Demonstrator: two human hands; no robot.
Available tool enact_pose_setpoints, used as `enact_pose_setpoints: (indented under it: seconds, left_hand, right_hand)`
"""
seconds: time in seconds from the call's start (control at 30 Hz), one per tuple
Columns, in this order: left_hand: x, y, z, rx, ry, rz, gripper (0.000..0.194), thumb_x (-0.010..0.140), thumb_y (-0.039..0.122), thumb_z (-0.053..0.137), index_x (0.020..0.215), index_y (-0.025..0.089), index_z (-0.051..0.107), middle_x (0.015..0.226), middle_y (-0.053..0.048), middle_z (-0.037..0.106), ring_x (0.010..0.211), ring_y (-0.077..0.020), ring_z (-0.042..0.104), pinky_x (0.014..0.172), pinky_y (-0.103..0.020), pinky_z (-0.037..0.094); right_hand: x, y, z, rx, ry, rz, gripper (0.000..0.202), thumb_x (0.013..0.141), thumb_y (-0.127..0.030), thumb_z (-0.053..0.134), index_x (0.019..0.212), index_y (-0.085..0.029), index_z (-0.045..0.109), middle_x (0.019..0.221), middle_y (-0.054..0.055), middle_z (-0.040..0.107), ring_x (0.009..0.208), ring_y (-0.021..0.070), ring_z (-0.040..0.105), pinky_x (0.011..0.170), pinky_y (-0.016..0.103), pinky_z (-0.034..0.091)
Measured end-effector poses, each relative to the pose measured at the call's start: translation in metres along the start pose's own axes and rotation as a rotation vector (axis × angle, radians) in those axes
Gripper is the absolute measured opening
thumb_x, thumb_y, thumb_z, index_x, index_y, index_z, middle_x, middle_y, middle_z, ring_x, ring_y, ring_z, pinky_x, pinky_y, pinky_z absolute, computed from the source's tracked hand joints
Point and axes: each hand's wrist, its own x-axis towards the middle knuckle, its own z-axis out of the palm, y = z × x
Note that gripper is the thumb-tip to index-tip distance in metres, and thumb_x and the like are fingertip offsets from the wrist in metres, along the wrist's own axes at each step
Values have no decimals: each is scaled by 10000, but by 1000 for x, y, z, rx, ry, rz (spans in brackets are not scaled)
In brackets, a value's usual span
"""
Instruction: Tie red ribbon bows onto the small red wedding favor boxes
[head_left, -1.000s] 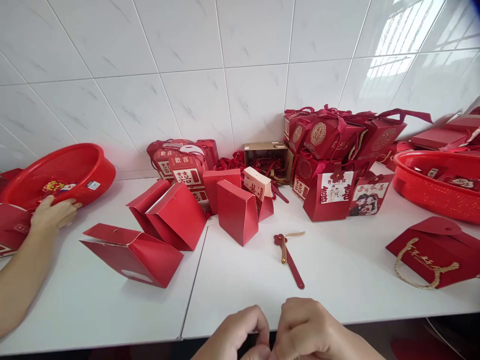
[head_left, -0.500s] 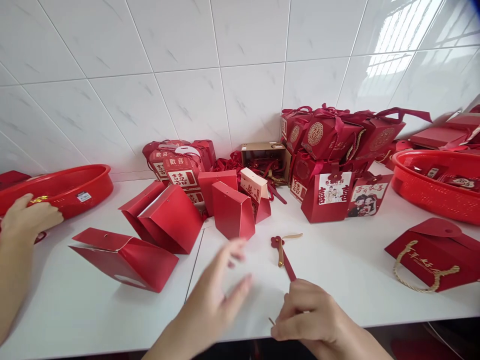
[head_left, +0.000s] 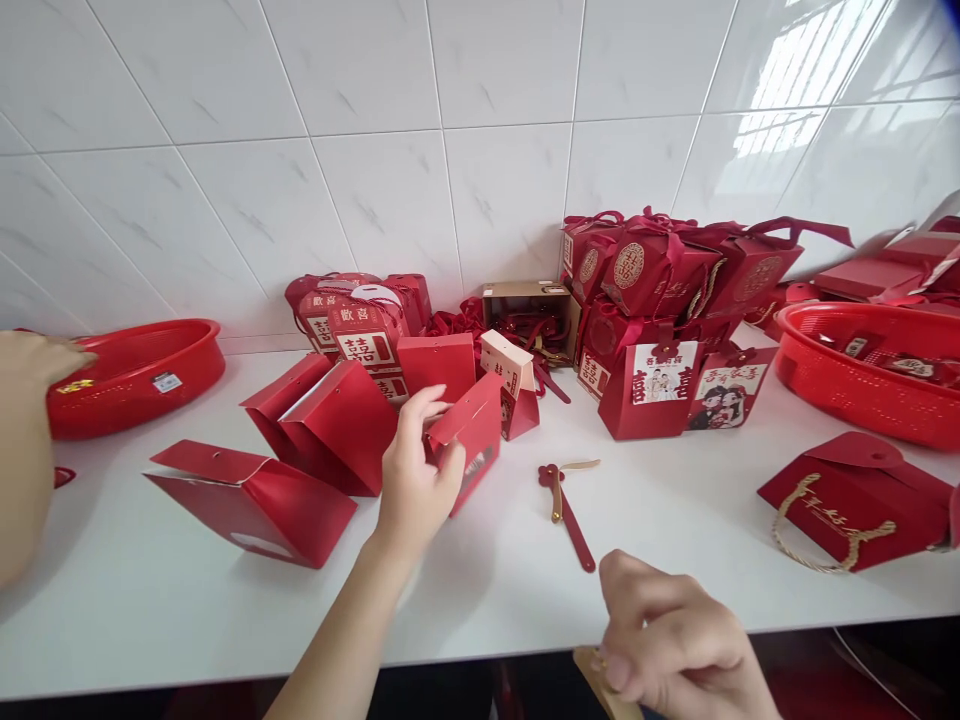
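Note:
My left hand (head_left: 421, 465) grips the top edge of a small red gift box (head_left: 472, 425), which is tilted among other boxes at mid-table. Near the front edge my right hand (head_left: 671, 630) is closed on a gold strap (head_left: 600, 680), partly hidden by the fingers. A red strap with a flower-shaped end (head_left: 576, 525) lies on the white table, with a small gold strap (head_left: 556, 497) across it. Several plain red boxes stand left of my left hand, the nearest one (head_left: 255, 500) leaning.
Finished-looking gift boxes (head_left: 645, 270) are stacked against the tiled wall. Red baskets (head_left: 180, 375) stand left and right. A cardboard box (head_left: 525, 290) holds straps. A rope-handled box (head_left: 862, 500) sits at right. Another person's blurred arm (head_left: 26, 460) reaches in at far left.
My left hand has moved forward and taken hold of the red box, which now tilts. My right hand has moved right and toward me, off the red strap. The other person's arm has shifted.

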Motion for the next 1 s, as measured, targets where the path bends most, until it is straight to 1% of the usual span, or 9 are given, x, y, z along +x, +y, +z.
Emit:
enact_pose_setpoints:
  seconds: [0.1, 0.17, 0.23, 0.33, 0.47, 0.63, 0.83, 0.9, 1.0]
  left_hand:
    - [-17, 4, -25, -91, -128, 94, 260, 874, 80, 526, 1064, 240, 606, 1065, -47, 659, 1008, -178, 650, 766, -256, 539]
    - [-26, 6, -33, -147, -197, 158, 239, 886, 55, 513, 996, 234, 627, 1051, -38, 661, 997, -160, 647, 718, -218, 526]
    - [-32, 7, -35, -179, -209, 214, 256, 878, 26, 508, 982, 227, 626, 1049, -33, 659, 926, -133, 649, 668, -196, 509]
    - [-39, 9, -31, -205, -172, 256, 262, 864, -3, 496, 960, 211, 612, 1032, -32, 652, 892, -122, 642, 698, -208, 512]
    - [-49, 16, -26, -245, -130, 284, 256, 846, -15, 485, 961, 192, 581, 1043, -50, 638, 946, -141, 640, 781, -250, 521]
    - [-59, 24, -18, -253, -82, 334, 158, 799, 44, 547, 873, 182, 527, 984, -53, 617, 891, -160, 644, 727, -264, 520]
    - [-63, 36, -2, -254, -32, 264, 332, 818, -13, 609, 732, 214, 381, 800, 7, 596, 792, -134, 668, 649, -216, 511]
    - [-64, 37, 0, -390, -130, 248, 257, 868, 62, 599, 870, 240, 414, 888, -12, 626, 782, -142, 679, 643, -235, 534]
    - [-56, 24, 3, -533, -314, 124, 295, 994, 409, 396, 1245, 296, 290, 1026, -80, 661, 867, -211, 707, 706, -347, 582]
  right_hand:
    - [2, 4, 0, 71, 127, 21, 136, 859, -321, 723, 962, -397, 771, 772, 19, 680, 740, 176, 559, 668, 308, 477]
    - [6, 8, 3, 58, 219, 38, 86, 812, -335, 771, 867, -399, 786, 994, 35, 692, 1001, 232, 584, 852, 374, 480]
    - [10, 11, 8, 53, 269, 56, 83, 790, -330, 792, 825, -405, 787, 1267, 11, 625, 1298, 286, 452, 1034, 437, 394]
    - [17, 15, 16, 73, 291, 98, 85, 803, -309, 782, 821, -391, 786, 1484, -42, 459, 1432, 310, 315, 1140, 492, 289]
    - [29, 22, 29, 13, 312, 247, 23, 811, -312, 772, 813, -326, 790, 1427, 27, 527, 1381, 314, 407, 1124, 493, 339]
    - [33, 32, 39, 2, 379, 212, 81, 845, -263, 729, 871, -311, 788, 1019, 57, 676, 936, 209, 666, 831, 335, 555]
    - [22, 24, 19, -32, 251, 135, 52, 802, -262, 774, 796, -313, 785, 1248, 40, 642, 1374, 279, 404, 1096, 391, 390]
    - [21, 21, 14, -14, 290, 164, 46, 815, -271, 763, 809, -314, 778, 1293, 36, 605, 1293, 271, 490, 1055, 390, 429]
    - [21, 19, 11, 5, 379, 216, 71, 850, -264, 723, 852, -321, 766, 1083, 48, 641, 999, 212, 629, 830, 328, 542]
